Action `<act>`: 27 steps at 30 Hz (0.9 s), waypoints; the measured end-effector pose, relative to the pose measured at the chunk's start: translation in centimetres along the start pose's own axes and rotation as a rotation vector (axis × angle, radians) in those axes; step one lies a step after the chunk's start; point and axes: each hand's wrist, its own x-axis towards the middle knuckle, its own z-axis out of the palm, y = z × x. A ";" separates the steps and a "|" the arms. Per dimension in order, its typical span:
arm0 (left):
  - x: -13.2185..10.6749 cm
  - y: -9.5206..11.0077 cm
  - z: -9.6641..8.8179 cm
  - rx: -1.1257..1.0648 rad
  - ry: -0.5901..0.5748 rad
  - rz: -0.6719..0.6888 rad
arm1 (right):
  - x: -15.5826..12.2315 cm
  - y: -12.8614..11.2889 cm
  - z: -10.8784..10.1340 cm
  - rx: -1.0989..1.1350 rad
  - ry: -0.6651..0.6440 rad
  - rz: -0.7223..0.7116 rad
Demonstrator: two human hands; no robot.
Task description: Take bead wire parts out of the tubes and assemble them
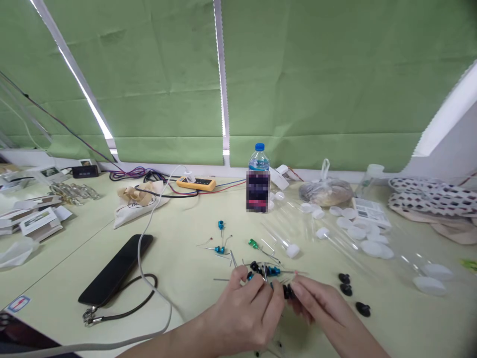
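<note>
My left hand (248,311) is closed, its fingers curled around something small; a thin metal rod rises by its fingertips, but what it grips is mostly hidden. Pinched by my right hand (322,303) is a small black cylindrical part (286,292), which the left fingers also meet. Just beyond my hands lie a blue metal fitting (274,271) with a thin rod and a black fitting (255,267). Further back are more blue fittings (219,249), a green fitting (254,243) and thin L-shaped metal keys (269,245).
Black suction-cup-like pieces (362,309) lie right of my hands. Clear tubes with white caps (292,250) spread beyond. A water bottle (260,161) stands at the back. Left are a phone (115,271), a white cable (140,253), a cloth pouch (139,204) and a yellow power strip (196,184).
</note>
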 end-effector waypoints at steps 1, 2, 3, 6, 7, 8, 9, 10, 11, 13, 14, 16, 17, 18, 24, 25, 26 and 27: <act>0.0 0.0 0.0 0.000 -0.004 -0.004 | -0.1 -0.1 -0.1 -0.010 0.007 -0.010; 0.0 -0.1 0.0 0.002 -0.009 -0.008 | -0.1 -0.2 -0.1 -0.018 0.016 -0.015; 0.0 -0.1 0.0 0.004 -0.009 -0.012 | -0.1 -0.3 -0.2 -0.025 0.027 -0.012; 0.0 0.0 0.0 -0.007 -0.001 -0.004 | -0.1 -0.2 -0.1 -0.030 0.030 0.002; 0.0 0.0 0.0 -0.014 0.004 0.001 | -0.1 -0.2 0.0 -0.028 0.014 -0.006; 0.0 0.0 0.0 -0.022 0.007 0.001 | -0.1 -0.1 0.1 -0.025 -0.002 -0.016; -0.1 0.0 0.1 -0.031 0.006 -0.006 | 0.0 -0.1 0.1 -0.021 -0.013 -0.023; -0.1 0.0 0.1 -0.040 0.003 -0.019 | 0.0 0.0 0.1 -0.014 -0.015 -0.024; -0.1 0.0 0.1 -0.048 0.000 -0.036 | 0.0 0.0 0.1 -0.002 -0.009 -0.014; -0.2 0.0 0.2 -0.065 -0.006 -0.068 | 0.0 0.2 -0.1 0.025 0.016 0.012; -0.3 0.0 0.3 -0.073 -0.005 -0.075 | 0.0 0.3 -0.2 0.033 0.022 0.022; -0.4 0.0 0.3 -0.088 0.002 -0.072 | 0.0 0.4 -0.1 0.024 -0.003 0.032; -0.4 0.1 0.4 -0.096 0.007 -0.065 | -0.1 0.4 0.0 0.009 -0.021 0.033; -0.4 0.1 0.4 -0.103 0.017 -0.059 | -0.1 0.4 0.1 -0.002 -0.040 0.035; -0.1 0.1 0.3 -0.132 0.061 -0.102 | 0.1 0.3 0.3 0.050 -0.032 0.066; -0.1 0.1 0.3 -0.134 0.058 -0.104 | 0.1 0.4 0.3 0.047 -0.019 0.066; -0.1 0.1 0.3 -0.134 0.056 -0.103 | 0.1 0.4 0.3 0.037 -0.019 0.063; -0.1 0.1 0.3 -0.132 0.055 -0.098 | 0.1 0.4 0.3 0.024 -0.030 0.053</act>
